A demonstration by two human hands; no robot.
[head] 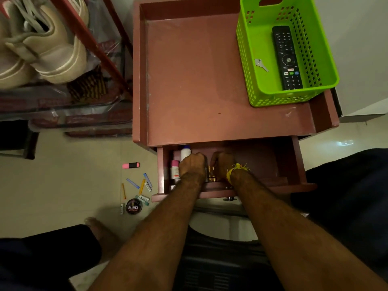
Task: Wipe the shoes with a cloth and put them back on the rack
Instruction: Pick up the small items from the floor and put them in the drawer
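Left hand (pixel 192 164) and right hand (pixel 223 163) curled inside drawer (pixel 283 164), grips hidden, cannot tell what's held | likely hunting a cloth | shoes (pixel 48 45) on rack (pixel 90 36), left of drawer, unwiped | polish tin (pixel 134 206) on floor left of drawer.

Green perforated plastic basket (pixel 252 38) at 1 o'clock, holding black remote control (pixel 286 57); round black polish tin (pixel 134 206) at 8 o'clock.

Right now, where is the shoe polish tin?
In the head view, the shoe polish tin lies on the floor, left of the open drawer, among scattered pens.
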